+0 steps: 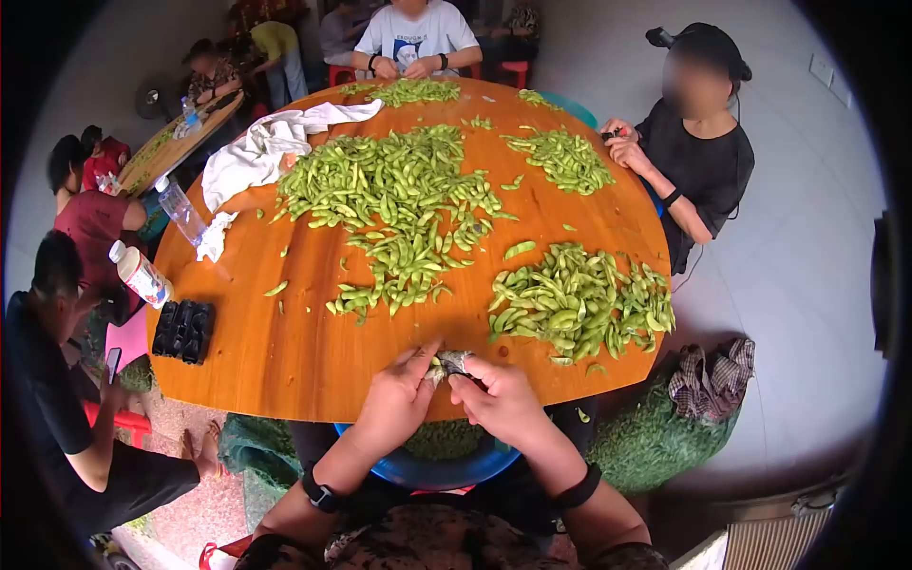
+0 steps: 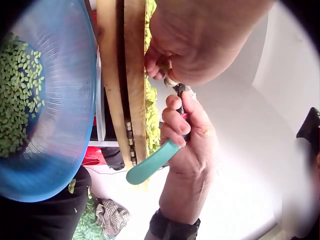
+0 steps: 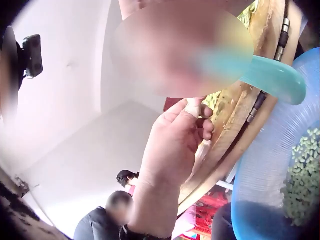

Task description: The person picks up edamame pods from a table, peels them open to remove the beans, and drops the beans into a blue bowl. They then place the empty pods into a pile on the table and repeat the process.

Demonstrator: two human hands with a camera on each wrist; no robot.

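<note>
My left hand point(image 1: 394, 394) is at the table's near edge, its thumb and fingers pinching a small pale green pod point(image 1: 435, 370) that is mostly covered by them. Close against it, my right hand point(image 1: 503, 399) grips a tool with a smooth teal handle point(image 2: 156, 162). The handle sticks out below the curled fingers in the left wrist view, and its dark upper part reaches toward the pod. I cannot tell what kind of tool it is. A greyish wrap shows near the right thumb. Beyond both hands, green soybean pods point(image 1: 575, 304) lie heaped on the round wooden table point(image 1: 285, 347).
Below the table edge, a blue basin point(image 2: 75, 100) contains shelled beans point(image 2: 20, 95). A larger pod heap point(image 1: 380, 180), a white cloth point(image 1: 256, 152), bottles point(image 1: 142, 274) and a black tray point(image 1: 182, 332) are on the table. A person in black point(image 1: 703, 142) sits at the right.
</note>
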